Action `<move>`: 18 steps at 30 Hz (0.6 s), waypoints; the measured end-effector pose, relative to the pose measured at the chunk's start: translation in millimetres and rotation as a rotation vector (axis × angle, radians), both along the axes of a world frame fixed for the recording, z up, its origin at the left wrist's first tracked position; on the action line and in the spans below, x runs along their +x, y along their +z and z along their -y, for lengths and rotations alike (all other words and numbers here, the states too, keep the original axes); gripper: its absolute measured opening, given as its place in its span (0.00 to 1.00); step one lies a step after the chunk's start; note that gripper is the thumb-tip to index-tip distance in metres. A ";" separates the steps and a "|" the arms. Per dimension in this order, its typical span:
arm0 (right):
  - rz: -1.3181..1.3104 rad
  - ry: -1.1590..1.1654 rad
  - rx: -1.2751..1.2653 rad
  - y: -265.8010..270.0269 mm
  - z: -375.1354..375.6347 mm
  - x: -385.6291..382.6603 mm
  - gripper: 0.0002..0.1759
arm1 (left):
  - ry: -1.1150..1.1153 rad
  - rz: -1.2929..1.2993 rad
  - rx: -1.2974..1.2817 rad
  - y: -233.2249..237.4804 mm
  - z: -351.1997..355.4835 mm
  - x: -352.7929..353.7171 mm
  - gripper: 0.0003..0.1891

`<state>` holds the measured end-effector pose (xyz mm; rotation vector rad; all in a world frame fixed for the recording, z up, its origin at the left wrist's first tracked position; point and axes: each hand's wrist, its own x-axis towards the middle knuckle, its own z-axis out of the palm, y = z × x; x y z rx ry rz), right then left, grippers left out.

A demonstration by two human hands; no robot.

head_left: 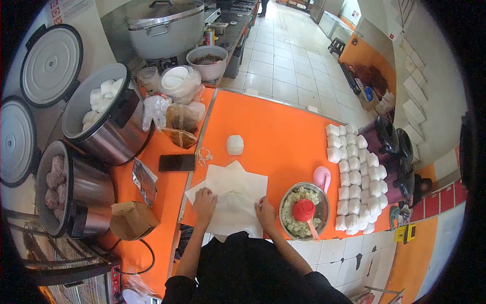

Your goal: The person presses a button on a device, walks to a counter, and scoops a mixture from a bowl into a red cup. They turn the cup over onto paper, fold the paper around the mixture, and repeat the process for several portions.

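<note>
While the left hand (pixel 205 203) lies on the white paper (pixel 233 195) with its fingers a bit spread, the right hand (pixel 265 213) curls at the paper's right edge; I cannot tell if it pinches. The paper lies on the orange surface (pixel 278 131), left of a metal bowl (pixel 326 205) with a red cup (pixel 304 210). Past the paper sits a white lump (pixel 235 145). Farther off, a sign (pixel 63 9) shows "ROW".

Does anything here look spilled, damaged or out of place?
The white floor tiles at lower right carry dark, jagged marks, possibly chips or cracks. One white wrapped parcel sits apart from the rows of similar parcels, though that may be deliberate. I see no obvious spill.
</note>
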<state>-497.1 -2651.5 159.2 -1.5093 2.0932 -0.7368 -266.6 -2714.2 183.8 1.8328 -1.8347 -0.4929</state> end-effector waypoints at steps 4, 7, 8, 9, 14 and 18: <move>0.048 -0.051 0.100 12.0 -3.9 0.6 0.16 | -0.245 0.136 -0.359 5.0 -15.7 -1.1 0.17; 0.075 -0.104 0.104 1.8 -17.3 -5.3 0.20 | -0.574 0.102 -0.313 7.7 -40.1 -20.2 0.24; -0.010 -0.085 -0.021 -12.3 -25.3 -7.4 0.20 | -0.694 0.059 -0.274 6.5 -45.5 -24.4 0.25; 0.009 -0.077 -0.035 -25.8 -33.8 -11.1 0.21 | -0.724 0.099 -0.267 4.5 -46.0 -26.4 0.26; 0.389 -0.085 0.175 -24.7 -47.5 -16.6 0.28 | -0.843 0.218 -0.239 10.2 -31.2 -23.8 0.29; 0.660 -0.226 0.245 12.9 -32.0 -6.6 0.29 | -0.881 0.270 -0.266 3.4 -27.7 -22.5 0.28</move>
